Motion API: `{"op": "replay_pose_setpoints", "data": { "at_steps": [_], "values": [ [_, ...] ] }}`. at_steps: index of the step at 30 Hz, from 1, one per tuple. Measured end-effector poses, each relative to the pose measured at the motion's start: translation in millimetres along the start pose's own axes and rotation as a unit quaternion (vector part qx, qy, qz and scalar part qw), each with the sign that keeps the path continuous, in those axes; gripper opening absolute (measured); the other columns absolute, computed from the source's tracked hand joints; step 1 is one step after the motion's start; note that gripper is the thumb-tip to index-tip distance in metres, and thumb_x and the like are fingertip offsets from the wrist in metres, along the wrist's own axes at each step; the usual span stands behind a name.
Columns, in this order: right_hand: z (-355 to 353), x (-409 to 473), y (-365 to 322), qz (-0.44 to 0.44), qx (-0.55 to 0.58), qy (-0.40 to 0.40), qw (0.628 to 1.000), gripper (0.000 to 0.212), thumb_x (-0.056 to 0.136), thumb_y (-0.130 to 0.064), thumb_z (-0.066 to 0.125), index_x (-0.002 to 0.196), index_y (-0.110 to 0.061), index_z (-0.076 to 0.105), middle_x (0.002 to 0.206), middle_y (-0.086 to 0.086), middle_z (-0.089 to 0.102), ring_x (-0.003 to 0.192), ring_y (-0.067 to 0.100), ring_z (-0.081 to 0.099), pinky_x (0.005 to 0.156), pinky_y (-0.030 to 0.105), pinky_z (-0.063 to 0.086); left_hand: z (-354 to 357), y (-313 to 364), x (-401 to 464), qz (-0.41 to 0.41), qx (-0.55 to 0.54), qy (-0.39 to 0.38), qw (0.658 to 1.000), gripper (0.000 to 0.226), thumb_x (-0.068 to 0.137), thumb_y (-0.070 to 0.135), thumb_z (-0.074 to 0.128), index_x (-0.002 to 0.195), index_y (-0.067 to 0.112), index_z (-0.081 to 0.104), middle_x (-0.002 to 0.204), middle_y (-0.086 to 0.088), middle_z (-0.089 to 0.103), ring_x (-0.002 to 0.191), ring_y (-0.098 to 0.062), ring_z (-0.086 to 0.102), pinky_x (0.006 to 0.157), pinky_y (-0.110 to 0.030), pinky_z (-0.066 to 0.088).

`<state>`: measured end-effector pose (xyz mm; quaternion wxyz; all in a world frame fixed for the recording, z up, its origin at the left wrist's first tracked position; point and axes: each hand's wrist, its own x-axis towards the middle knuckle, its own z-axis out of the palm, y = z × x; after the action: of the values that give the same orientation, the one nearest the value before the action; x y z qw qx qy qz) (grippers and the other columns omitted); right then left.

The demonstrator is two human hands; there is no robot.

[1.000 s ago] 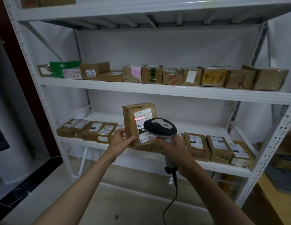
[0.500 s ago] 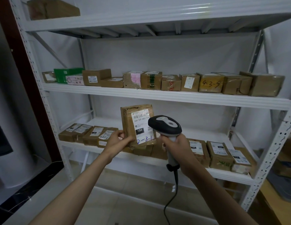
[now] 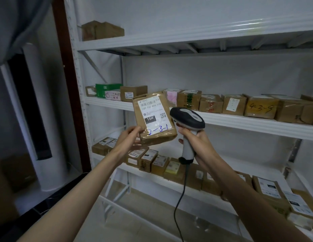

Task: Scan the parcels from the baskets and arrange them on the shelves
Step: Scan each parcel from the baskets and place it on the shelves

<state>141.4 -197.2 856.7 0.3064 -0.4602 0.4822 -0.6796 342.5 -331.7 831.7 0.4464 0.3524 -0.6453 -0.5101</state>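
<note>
Before the white rack, at chest height: both hands are raised with a parcel and a scanner between them.
Left hand (image 3: 130,137): thumb on the front and fingers behind pinch the lower left corner of the parcel.
Parcel (image 3: 154,116): a brown taped packet held upright and tilted a little, above and to the right of the left hand's grip; its white label faces the camera, printed "15H" and hand-marked "2-3-1" in blue.
Right hand (image 3: 194,138): fingers curled tight round the pale handle of the scanner.
Scanner (image 3: 187,117): its dark head sits above the right hand's grip, just beside the parcel's right edge; whether they touch cannot be told.
Cable (image 3: 180,198): black, hangs down from the handle's base below the right hand.
Middle shelf (image 3: 239,122): behind and above both grips, a row of brown boxes, one marked "4-3-9" (image 3: 261,108), and a green box (image 3: 106,89) far left.
Lower shelf (image 3: 152,179): below the hands, more labelled parcels in a row.
Top shelf (image 3: 169,41): one brown box (image 3: 101,30) at its left end.
</note>
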Motion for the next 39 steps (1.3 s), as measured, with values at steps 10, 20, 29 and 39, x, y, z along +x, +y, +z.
{"op": "replay_pose_setpoints", "data": {
  "at_steps": [10,20,29,39],
  "values": [
    [52,44,-28,-0.042,0.079,-0.086,0.992,0.038,0.095,-0.015,0.07,0.131,-0.023,0.06,0.118,-0.002,0.074,0.113,0.012,0.068,0.101,0.04,0.055,-22,53,7,0.046,0.019,0.144,0.988,0.046,0.094,0.047,0.063,0.128,0.022,0.045,0.13,-0.009,0.059,0.11,-0.024,0.065,0.097,-0.045,0.056],
    [96,81,-39,-0.07,0.109,-0.124,0.984,0.029,0.096,-0.011,0.068,0.119,-0.027,0.064,0.103,-0.009,0.077,0.102,0.007,0.072,0.086,0.033,0.061,-22,73,32,0.187,0.111,0.206,0.954,0.134,0.054,0.056,0.093,0.156,0.033,0.009,0.139,0.006,0.022,0.125,-0.009,0.033,0.106,-0.025,0.029],
    [122,132,-52,-0.093,0.036,-0.126,0.987,0.033,0.094,-0.016,0.07,0.125,-0.024,0.063,0.115,0.001,0.074,0.111,0.017,0.069,0.102,0.041,0.055,-33,82,102,0.233,0.111,0.274,0.926,0.113,0.064,0.044,0.093,0.149,0.032,0.021,0.131,0.004,0.024,0.116,-0.014,0.042,0.099,-0.027,0.041],
    [145,240,-85,-0.069,-0.065,-0.114,0.989,0.026,0.093,-0.023,0.071,0.118,-0.02,0.064,0.116,0.003,0.069,0.109,0.017,0.068,0.089,0.039,0.061,-97,162,231,0.247,0.128,0.28,0.919,0.115,0.065,0.056,0.088,0.151,0.03,0.016,0.147,-0.01,0.028,0.131,-0.033,0.044,0.098,-0.036,0.038]
  ]
}}
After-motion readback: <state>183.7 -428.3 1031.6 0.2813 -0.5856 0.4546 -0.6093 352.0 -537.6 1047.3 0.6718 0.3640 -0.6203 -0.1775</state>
